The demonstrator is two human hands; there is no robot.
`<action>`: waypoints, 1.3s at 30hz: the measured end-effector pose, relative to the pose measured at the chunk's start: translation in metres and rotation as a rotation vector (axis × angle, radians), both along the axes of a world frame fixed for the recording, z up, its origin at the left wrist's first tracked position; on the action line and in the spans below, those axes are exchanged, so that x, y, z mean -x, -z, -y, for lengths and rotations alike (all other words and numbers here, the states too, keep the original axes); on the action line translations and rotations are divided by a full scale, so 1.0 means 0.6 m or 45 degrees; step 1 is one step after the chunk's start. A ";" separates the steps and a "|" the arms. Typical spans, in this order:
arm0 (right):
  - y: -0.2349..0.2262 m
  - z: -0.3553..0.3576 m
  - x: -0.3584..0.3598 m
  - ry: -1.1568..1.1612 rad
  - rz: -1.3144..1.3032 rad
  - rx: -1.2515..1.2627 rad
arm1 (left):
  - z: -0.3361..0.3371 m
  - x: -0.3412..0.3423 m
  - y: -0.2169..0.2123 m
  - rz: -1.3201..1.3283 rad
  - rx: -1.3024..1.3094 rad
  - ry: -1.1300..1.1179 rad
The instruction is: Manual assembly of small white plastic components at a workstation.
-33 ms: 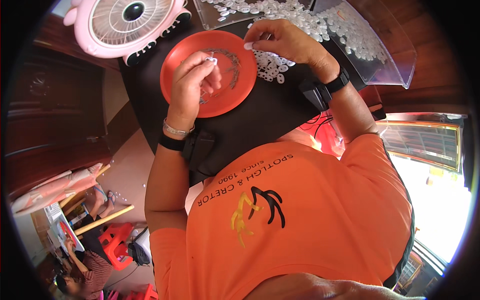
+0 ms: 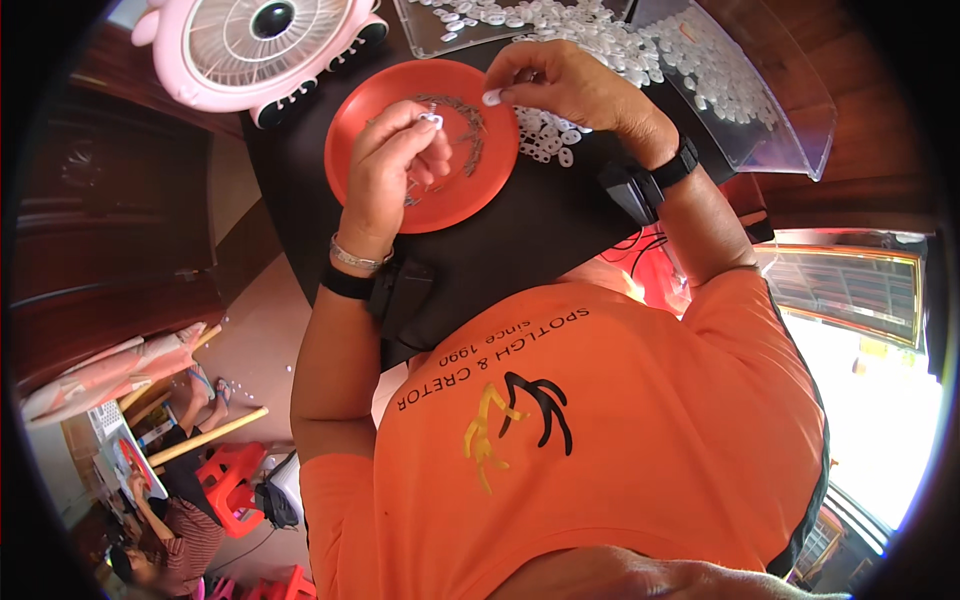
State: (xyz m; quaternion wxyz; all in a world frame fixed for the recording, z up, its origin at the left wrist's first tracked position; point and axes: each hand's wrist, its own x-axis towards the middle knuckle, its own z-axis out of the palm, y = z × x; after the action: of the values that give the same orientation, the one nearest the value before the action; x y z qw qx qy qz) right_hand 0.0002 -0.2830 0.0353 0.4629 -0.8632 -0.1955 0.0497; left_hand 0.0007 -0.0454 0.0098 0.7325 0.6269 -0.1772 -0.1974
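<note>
My left hand (image 2: 390, 175) hovers over an orange plate (image 2: 365, 105) and pinches a small white plastic piece (image 2: 431, 119) at its fingertips. My right hand (image 2: 575, 90) is at the plate's upper right rim, with another small white piece (image 2: 492, 97) held between thumb and finger. Thin dark metal bits (image 2: 470, 135) lie in the plate between the two hands. A heap of the same white pieces (image 2: 545, 135) sits on the black table (image 2: 530, 235) just under my right hand.
A pink desk fan (image 2: 260, 45) stands at the table's far left. Clear plastic trays (image 2: 730, 80) with many white pieces lie at the far right. Lower left, another person (image 2: 170, 535) sits on the floor near red stools (image 2: 235, 470).
</note>
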 end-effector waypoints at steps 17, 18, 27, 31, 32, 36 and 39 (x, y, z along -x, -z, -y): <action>0.041 -0.103 -0.006 -0.027 -0.262 -0.887 | -0.002 0.000 0.009 -0.018 0.233 -0.053; 0.037 -0.099 -0.005 -0.022 -0.300 -0.899 | -0.001 0.001 0.009 -0.012 0.221 -0.036; 0.044 -0.083 -0.014 0.002 -0.325 -0.907 | -0.004 0.001 -0.003 0.016 0.060 -0.097; 0.038 -0.081 -0.013 -0.008 -0.346 -0.936 | -0.005 0.001 -0.002 0.020 -0.025 -0.099; 0.037 -0.080 -0.013 -0.007 -0.347 -0.940 | -0.005 0.001 -0.003 0.019 -0.029 -0.098; 0.036 -0.077 -0.012 -0.019 -0.351 -0.938 | -0.006 0.002 -0.002 0.023 -0.027 -0.106; 0.039 -0.078 -0.012 -0.022 -0.342 -0.910 | -0.004 0.004 -0.003 0.034 0.014 -0.105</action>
State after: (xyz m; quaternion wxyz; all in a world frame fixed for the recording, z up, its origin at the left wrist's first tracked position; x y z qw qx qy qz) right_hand 0.0071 -0.2363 0.0121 0.7558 -0.6314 -0.1454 0.0950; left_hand -0.0016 -0.0432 0.0118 0.7411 0.6321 -0.1622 -0.1576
